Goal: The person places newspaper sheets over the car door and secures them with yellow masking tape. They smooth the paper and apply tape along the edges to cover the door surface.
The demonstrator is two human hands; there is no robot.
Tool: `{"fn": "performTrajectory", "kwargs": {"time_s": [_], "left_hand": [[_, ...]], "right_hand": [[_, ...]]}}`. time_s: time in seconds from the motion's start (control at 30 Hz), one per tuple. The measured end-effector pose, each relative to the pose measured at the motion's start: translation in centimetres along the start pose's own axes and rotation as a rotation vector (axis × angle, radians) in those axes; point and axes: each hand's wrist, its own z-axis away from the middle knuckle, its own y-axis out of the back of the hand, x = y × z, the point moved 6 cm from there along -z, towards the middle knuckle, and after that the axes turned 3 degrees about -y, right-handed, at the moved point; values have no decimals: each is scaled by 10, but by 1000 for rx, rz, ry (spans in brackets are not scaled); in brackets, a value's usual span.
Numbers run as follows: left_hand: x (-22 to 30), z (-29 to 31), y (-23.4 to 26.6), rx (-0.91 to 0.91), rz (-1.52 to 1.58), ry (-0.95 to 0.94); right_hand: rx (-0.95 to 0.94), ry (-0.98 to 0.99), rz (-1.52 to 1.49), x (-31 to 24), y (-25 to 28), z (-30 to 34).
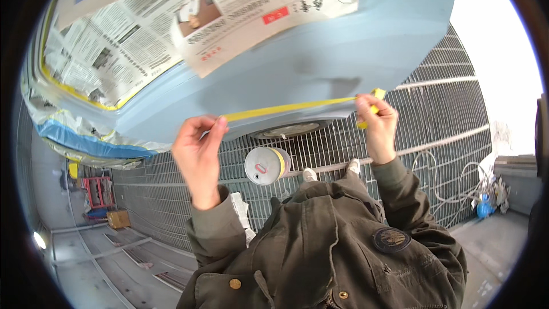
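A strip of yellow masking tape stretches between my hands, in front of a light blue-grey car body panel. My left hand pinches the strip's left end between thumb and fingers. My right hand grips the roll of yellow tape, partly hidden by the fingers. Newspaper sheets cover the upper part of the car, edged with yellow tape at the left. Below the strip, part of a wheel shows under the panel.
A grey metal can stands on the floor grating near my feet. Blue and clear film wraps the car's left end. Hoses lie at the right. A cardboard box and a red rack stand at the left.
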Motion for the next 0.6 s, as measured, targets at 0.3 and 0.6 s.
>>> {"fn": "performTrajectory", "kwargs": {"time_s": [0.3,0.6], "left_hand": [[-54,-35,-14,111,381,65],[-48,-54,-16,215,511,23]], "right_hand": [[37,402,258,-98,-39,-62],[66,466,246,-108,-63,-85]]}}
